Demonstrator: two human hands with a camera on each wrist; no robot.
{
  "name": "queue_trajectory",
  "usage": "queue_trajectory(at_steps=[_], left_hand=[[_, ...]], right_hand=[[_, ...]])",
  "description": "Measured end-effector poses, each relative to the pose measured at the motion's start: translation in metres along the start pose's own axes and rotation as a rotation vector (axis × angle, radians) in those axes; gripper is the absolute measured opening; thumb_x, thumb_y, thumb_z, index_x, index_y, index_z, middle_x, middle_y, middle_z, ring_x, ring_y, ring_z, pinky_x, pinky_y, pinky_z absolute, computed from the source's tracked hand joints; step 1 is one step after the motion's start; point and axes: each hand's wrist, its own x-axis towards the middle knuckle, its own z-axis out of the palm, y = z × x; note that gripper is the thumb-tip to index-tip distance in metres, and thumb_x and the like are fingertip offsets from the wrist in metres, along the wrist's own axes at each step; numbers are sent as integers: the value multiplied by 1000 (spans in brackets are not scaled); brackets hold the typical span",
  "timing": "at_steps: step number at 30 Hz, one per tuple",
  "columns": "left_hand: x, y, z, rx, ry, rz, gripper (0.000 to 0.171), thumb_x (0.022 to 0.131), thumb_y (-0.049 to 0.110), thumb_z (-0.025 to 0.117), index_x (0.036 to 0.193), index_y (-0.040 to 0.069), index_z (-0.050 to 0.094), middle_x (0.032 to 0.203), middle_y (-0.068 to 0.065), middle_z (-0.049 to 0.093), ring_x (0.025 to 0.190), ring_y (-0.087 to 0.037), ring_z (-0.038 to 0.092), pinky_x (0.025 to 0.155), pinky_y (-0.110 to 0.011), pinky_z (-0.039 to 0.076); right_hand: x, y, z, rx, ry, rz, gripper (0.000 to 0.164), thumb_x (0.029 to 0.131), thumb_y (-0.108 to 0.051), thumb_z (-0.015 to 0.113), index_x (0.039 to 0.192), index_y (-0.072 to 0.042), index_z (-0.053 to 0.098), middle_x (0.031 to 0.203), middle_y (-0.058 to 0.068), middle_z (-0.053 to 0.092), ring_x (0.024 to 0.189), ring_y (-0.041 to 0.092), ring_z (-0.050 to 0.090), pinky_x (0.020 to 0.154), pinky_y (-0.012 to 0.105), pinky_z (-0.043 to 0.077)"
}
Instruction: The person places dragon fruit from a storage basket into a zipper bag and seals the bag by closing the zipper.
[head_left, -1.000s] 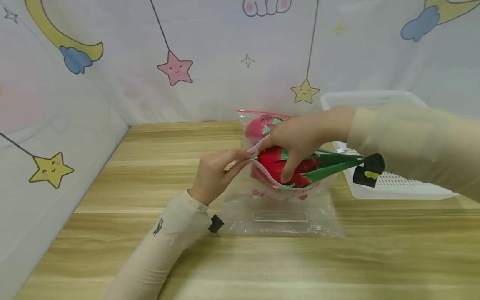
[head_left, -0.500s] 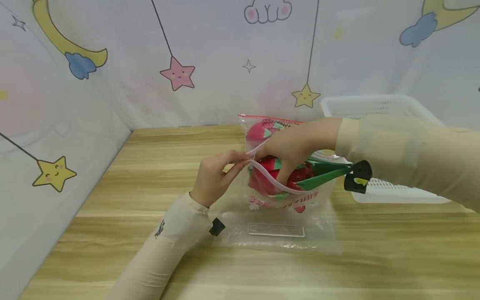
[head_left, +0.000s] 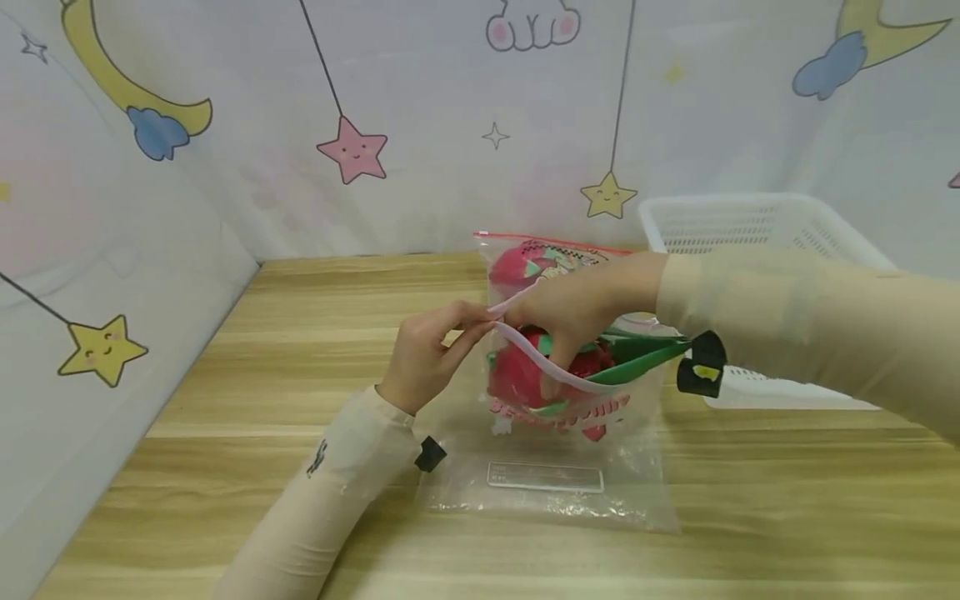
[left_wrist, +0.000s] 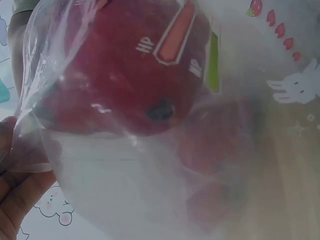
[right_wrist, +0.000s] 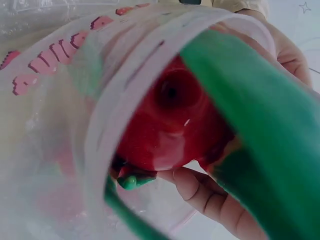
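My left hand [head_left: 429, 354] pinches the left end of a clear plastic zip bag's pink rim [head_left: 551, 367]. My right hand [head_left: 581, 300] reaches into the open mouth, its fingers round a toy dragon fruit [head_left: 592, 362], red with long green leaves. The leaves stick out to the right over the rim. In the right wrist view, the fruit's glossy red end [right_wrist: 167, 135] with a dark hollow shows inside the mouth. Through the cloudy plastic, the left wrist view shows the red body [left_wrist: 130, 65] and more red shapes [left_wrist: 215, 150] behind.
Behind stands clear plastic with a red zip strip [head_left: 555, 242] and another red-and-green fruit [head_left: 508, 265]. A white perforated basket [head_left: 750, 221] is at the back right, partly hidden by my right sleeve. Wood-grain tabletop [head_left: 345, 308] runs to a patterned cloth backdrop [head_left: 450, 192].
My right hand has moved left and down, taking the dragon fruit deeper into the bag. The bag's lower edge has slid towards me. My left hand keeps its pinch.
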Motion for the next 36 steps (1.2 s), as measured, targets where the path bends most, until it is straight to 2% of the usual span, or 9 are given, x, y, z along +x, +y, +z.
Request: queue_trajectory(at_steps=[6, 12, 15, 19, 22, 26, 30, 36], left_hand=[[-1, 1, 0, 6, 37, 63, 22, 71, -8, 77, 89, -2, 67, 81, -12, 74, 69, -18, 71, 60, -27, 56], [-4, 2, 3, -1, 74, 85, 19, 73, -8, 76, 88, -3, 66, 80, -13, 72, 69, -19, 70, 63, -27, 57], [-10, 2, 6, 29, 111, 108, 9, 84, 3, 71, 87, -3, 65, 79, -14, 72, 69, -21, 70, 64, -28, 58], [-15, 1, 11, 55, 166, 133, 27, 96, 19, 57, 85, -4, 65, 77, -15, 71, 66, -22, 69, 62, -29, 57], [-15, 2, 14, 61, 191, 146, 29, 97, 20, 55, 84, -3, 64, 77, -14, 70, 64, -21, 68, 60, -28, 56], [-16, 2, 16, 62, 191, 155, 29, 97, 21, 56, 82, -3, 63, 76, -14, 70, 64, -21, 68, 60, -28, 56], [-17, 0, 16, 55, 171, 139, 29, 97, 22, 56, 83, -3, 63, 78, -15, 71, 66, -21, 69, 62, -28, 57], [-19, -4, 16, 49, 165, 103, 30, 97, 22, 55, 85, -3, 63, 79, -15, 71, 68, -22, 69, 64, -27, 57]], right_hand=[[6, -7, 6, -67, 3, -33, 68, 71, -52, 81, 122, -13, 57, 98, -5, 63, 84, 11, 56, 76, 27, 52], [10, -14, 14, -122, -13, -9, 62, 72, -51, 80, 119, -14, 63, 99, -8, 68, 83, 9, 58, 80, 28, 54], [13, -16, 19, -131, -41, 11, 61, 72, -51, 80, 120, -17, 62, 104, -8, 67, 88, 9, 59, 85, 29, 54], [16, -17, 24, -147, -67, 27, 62, 71, -52, 81, 120, -20, 61, 111, -8, 65, 97, 9, 58, 91, 31, 52], [19, -14, 29, -170, -60, -2, 60, 72, -50, 80, 118, -16, 62, 111, -6, 64, 97, 10, 56, 92, 30, 51], [22, -11, 35, -173, -56, -25, 58, 74, -48, 79, 117, -14, 61, 107, -4, 63, 92, 10, 56, 90, 29, 51], [24, -8, 39, -147, -54, 2, 58, 73, -48, 79, 118, -17, 61, 108, -5, 64, 90, 9, 58, 90, 29, 53], [20, -4, 37, -113, -56, -11, 65, 77, -47, 77, 130, -16, 56, 117, -2, 65, 92, 8, 57, 94, 30, 52]])
